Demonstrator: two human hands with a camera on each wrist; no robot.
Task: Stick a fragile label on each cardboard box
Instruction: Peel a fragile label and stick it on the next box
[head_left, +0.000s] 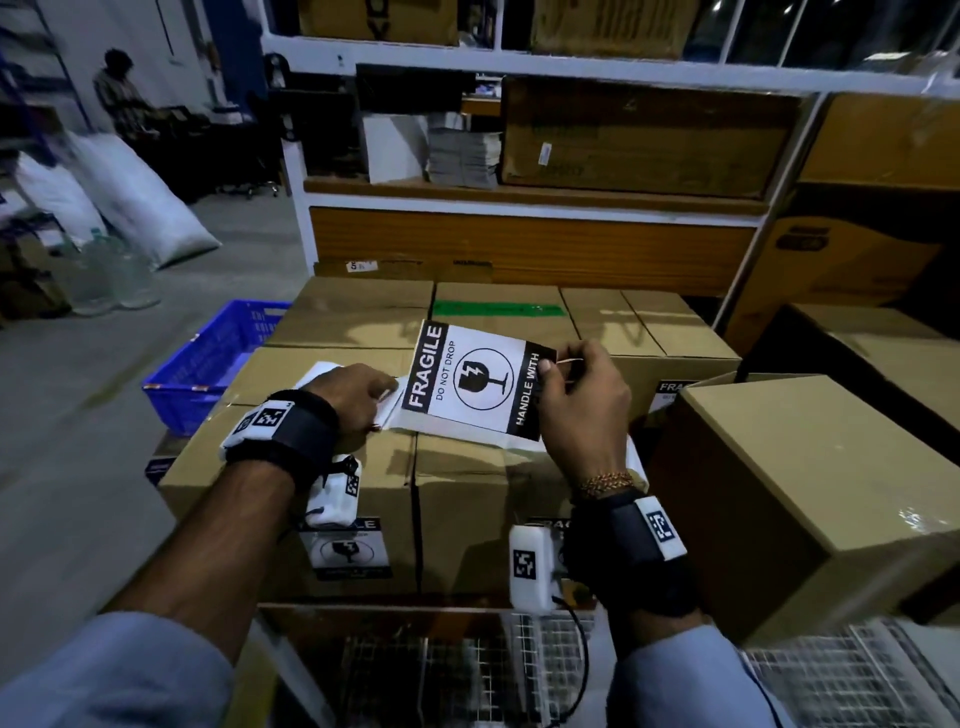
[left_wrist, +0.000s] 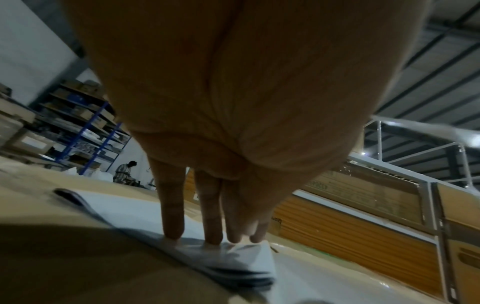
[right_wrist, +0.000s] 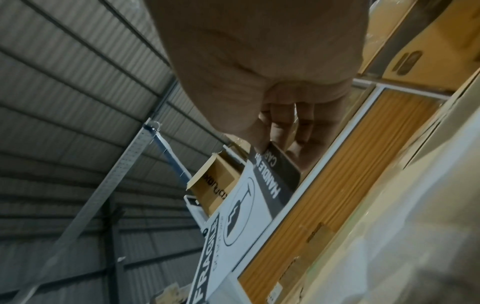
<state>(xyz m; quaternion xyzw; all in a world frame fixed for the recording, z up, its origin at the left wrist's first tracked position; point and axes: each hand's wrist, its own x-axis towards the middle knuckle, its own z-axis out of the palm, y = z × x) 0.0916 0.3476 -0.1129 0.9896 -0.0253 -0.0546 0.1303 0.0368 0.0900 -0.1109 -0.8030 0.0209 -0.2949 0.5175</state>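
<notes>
A black-and-white fragile label (head_left: 475, 379) is raised at its right end above the cardboard boxes (head_left: 467, 467). My right hand (head_left: 551, 365) pinches its "handle with care" edge; the right wrist view shows the fingers (right_wrist: 275, 131) on the label (right_wrist: 249, 205). My left hand (head_left: 376, 410) presses straight fingers (left_wrist: 171, 224) on a stack of white label sheets (left_wrist: 241, 261) lying on the box top. Stuck labels show on the box fronts (head_left: 350, 551) and on a box further right (head_left: 670, 388). A tilted box (head_left: 810, 483) stands at the right.
A blue crate (head_left: 208, 364) sits left of the boxes. A white shelf rack (head_left: 519, 70) with cartons stands behind. White sacks (head_left: 140, 197) and a person (head_left: 117, 88) are at the far left. A wire mesh trolley (head_left: 550, 665) is under the boxes.
</notes>
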